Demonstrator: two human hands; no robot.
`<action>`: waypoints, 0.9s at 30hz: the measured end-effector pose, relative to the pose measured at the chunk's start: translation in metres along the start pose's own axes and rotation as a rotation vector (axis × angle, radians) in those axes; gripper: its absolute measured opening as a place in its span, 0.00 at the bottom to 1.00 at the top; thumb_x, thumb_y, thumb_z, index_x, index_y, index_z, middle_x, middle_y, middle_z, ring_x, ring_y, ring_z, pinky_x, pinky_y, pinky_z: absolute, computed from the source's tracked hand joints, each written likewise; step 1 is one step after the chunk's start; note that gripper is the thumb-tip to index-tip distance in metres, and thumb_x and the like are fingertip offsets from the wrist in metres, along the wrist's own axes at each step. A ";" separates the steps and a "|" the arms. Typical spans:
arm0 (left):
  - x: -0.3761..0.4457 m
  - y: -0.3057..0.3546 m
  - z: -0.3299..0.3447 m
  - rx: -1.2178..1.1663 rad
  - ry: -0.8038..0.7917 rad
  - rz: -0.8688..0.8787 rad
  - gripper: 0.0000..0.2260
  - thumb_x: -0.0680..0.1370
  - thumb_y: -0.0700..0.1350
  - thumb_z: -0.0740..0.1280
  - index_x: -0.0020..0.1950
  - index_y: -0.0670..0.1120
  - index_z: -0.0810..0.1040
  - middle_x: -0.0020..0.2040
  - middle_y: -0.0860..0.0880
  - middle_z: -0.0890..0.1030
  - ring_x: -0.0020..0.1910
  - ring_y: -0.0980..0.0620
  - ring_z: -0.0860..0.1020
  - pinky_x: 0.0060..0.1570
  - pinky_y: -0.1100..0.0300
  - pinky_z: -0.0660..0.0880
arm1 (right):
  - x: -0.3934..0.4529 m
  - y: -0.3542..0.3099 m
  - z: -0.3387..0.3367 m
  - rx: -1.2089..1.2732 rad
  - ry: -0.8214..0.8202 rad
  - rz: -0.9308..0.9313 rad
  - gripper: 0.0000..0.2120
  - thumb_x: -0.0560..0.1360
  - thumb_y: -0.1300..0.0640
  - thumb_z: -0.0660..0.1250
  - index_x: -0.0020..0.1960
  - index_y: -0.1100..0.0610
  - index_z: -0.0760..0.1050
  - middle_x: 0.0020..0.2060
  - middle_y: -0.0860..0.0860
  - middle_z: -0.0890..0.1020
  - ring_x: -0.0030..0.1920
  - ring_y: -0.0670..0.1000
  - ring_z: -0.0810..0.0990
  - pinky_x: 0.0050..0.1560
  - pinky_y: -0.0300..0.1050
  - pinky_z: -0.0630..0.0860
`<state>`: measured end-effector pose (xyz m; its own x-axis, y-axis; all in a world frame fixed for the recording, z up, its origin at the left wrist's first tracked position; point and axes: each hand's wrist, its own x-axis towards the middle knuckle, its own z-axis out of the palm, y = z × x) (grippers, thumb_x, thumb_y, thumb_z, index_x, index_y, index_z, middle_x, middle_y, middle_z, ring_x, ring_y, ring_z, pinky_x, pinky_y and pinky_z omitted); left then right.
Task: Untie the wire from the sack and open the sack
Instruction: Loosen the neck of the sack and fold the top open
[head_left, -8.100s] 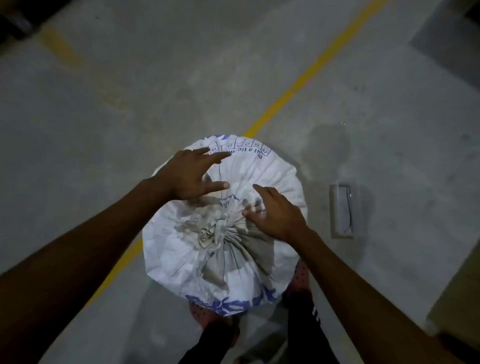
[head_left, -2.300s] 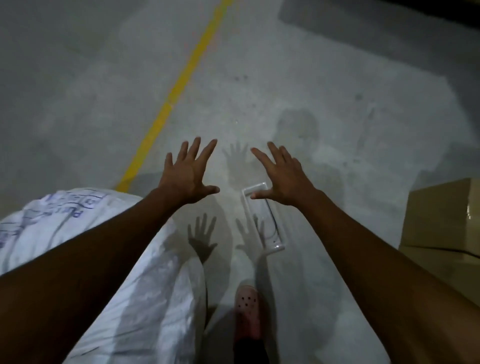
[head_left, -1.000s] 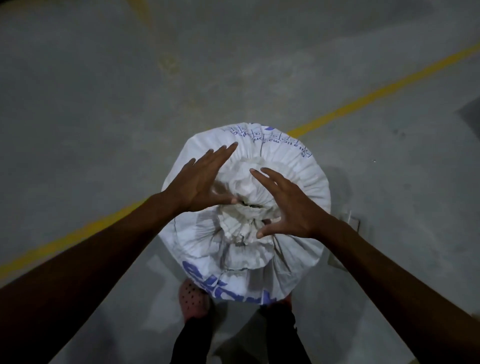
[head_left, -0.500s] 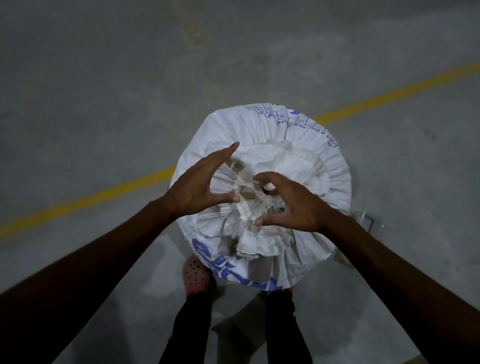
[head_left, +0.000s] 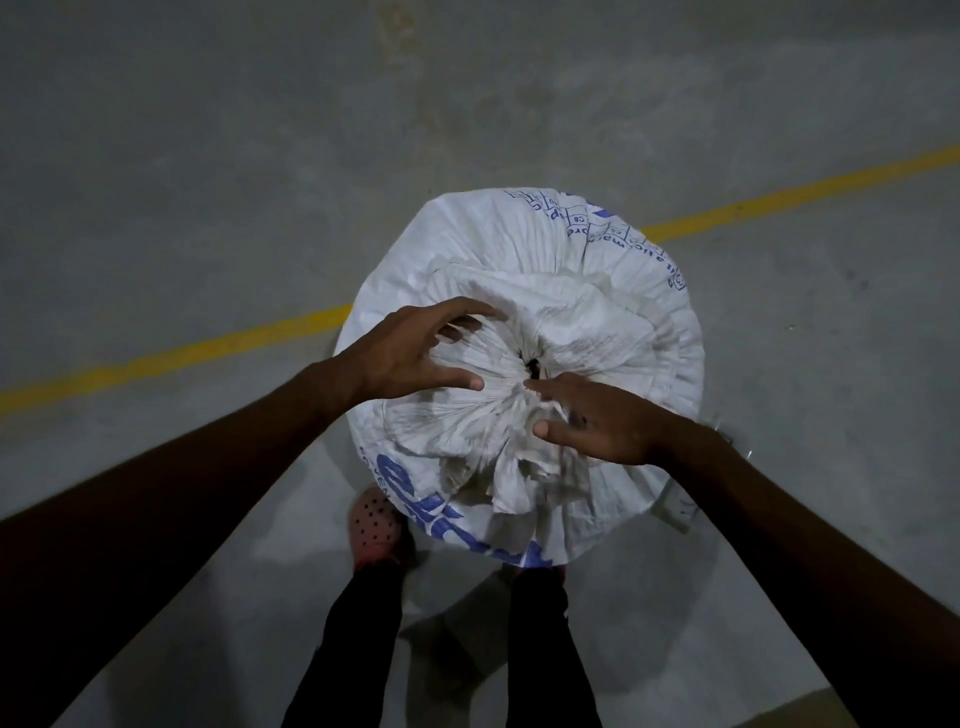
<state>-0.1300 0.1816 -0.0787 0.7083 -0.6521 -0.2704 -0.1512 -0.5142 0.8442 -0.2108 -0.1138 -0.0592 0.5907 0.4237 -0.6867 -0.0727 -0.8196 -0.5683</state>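
Note:
A full white woven sack (head_left: 519, 249) with blue print stands upright on the floor in front of me. Its mouth is gathered into a puckered neck (head_left: 530, 364) with a small dark gap at the middle; I cannot make out a wire there. My left hand (head_left: 415, 353) lies on the pleats left of the neck, fingers spread and curved, holding nothing. My right hand (head_left: 597, 421) rests on the folds to the lower right, slightly blurred, its index fingertip touching the neck.
The grey concrete floor carries a yellow painted line (head_left: 171, 358) running behind the sack. My black trouser legs and a pink perforated clog (head_left: 376, 525) stand just below it. A white rectangular object (head_left: 680, 506) pokes out from behind the sack's right side.
Both hands have closed in on the gathered neck. The right hand's fingers, curled at the neck half a second ago, are now flatter and lower right. The folds look looser.

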 end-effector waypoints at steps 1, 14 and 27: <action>0.000 -0.001 0.002 0.002 0.000 0.002 0.36 0.70 0.62 0.79 0.76 0.61 0.71 0.64 0.60 0.79 0.62 0.72 0.76 0.62 0.74 0.72 | 0.001 0.003 0.001 -0.050 0.003 0.011 0.57 0.63 0.12 0.45 0.81 0.44 0.61 0.69 0.44 0.73 0.65 0.43 0.71 0.67 0.43 0.65; 0.020 0.012 0.043 0.126 -0.079 0.091 0.26 0.72 0.64 0.77 0.66 0.55 0.81 0.56 0.62 0.82 0.50 0.67 0.78 0.48 0.76 0.70 | 0.009 0.035 0.020 -0.366 0.248 -0.055 0.49 0.73 0.20 0.36 0.77 0.49 0.69 0.57 0.49 0.81 0.60 0.55 0.75 0.59 0.54 0.69; 0.051 -0.011 0.061 0.963 -0.262 0.163 0.45 0.71 0.79 0.55 0.83 0.56 0.64 0.67 0.47 0.79 0.63 0.43 0.76 0.55 0.48 0.68 | 0.018 0.081 0.023 -0.700 0.397 -0.109 0.44 0.74 0.21 0.46 0.60 0.53 0.83 0.51 0.54 0.81 0.52 0.57 0.76 0.52 0.54 0.67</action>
<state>-0.1340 0.1203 -0.1300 0.4728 -0.7969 -0.3761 -0.8068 -0.5631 0.1788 -0.2242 -0.1634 -0.1281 0.8159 0.4548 -0.3570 0.4439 -0.8884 -0.1172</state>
